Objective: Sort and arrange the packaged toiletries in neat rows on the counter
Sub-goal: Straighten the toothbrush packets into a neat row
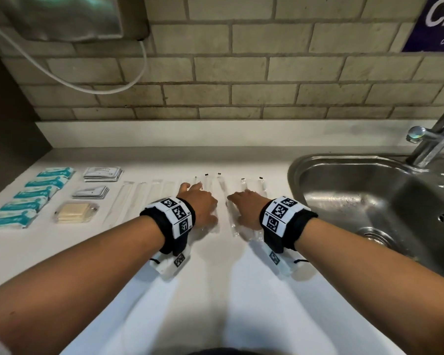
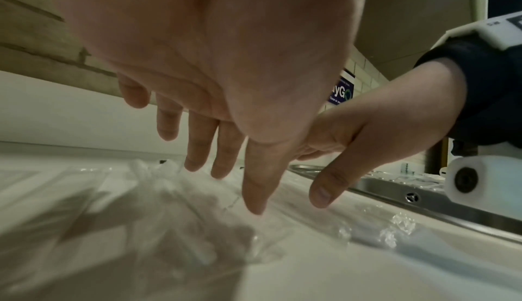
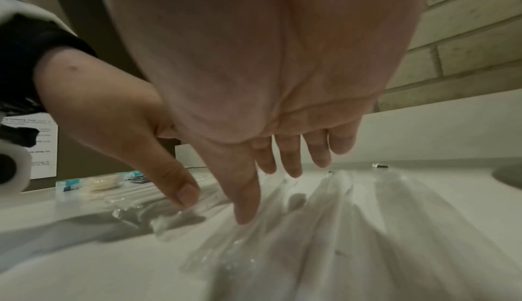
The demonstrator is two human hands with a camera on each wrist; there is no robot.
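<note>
Clear-wrapped long packets (image 1: 209,184) lie side by side on the white counter (image 1: 215,278), more of them to the left (image 1: 128,198). My left hand (image 1: 200,201) lies flat, fingers straight, over the middle packets (image 2: 158,185). My right hand (image 1: 244,206) lies flat beside it over the right-hand packets (image 3: 339,205), near the sink. Both thumbs point down at the plastic; neither hand grips anything. Teal-and-white packs (image 1: 31,194) stand in a column at far left. Beside them sit white sachets (image 1: 101,174), grey sachets (image 1: 90,192) and a yellowish wrapped bar (image 1: 76,212).
A steel sink (image 1: 369,201) with a tap (image 1: 431,139) lies just right of my right hand. A tiled wall (image 1: 241,73) runs behind the counter, with a dispenser (image 1: 67,16) and white cable top left.
</note>
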